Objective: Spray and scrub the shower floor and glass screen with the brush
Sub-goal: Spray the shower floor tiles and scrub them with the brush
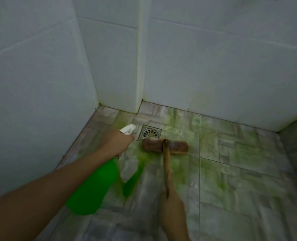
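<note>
My left hand [115,141] grips the neck of a green spray bottle [95,185] with a white trigger head that points toward the floor drain. My right hand [173,204] holds the wooden handle of a long brush. The brown brush head [166,146] lies on the tiled shower floor [231,171] just in front of the drain and looks blurred. Green liquid is spread over the tiles around the brush, with a thicker green pool to the brush's lower left. No glass screen is in view.
A square metal drain [150,133] sits near the back left corner. White tiled walls [213,58] close the floor at the back and left, with a narrow jutting column [141,66] behind the drain. A dark raised edge [295,136] stands at the right.
</note>
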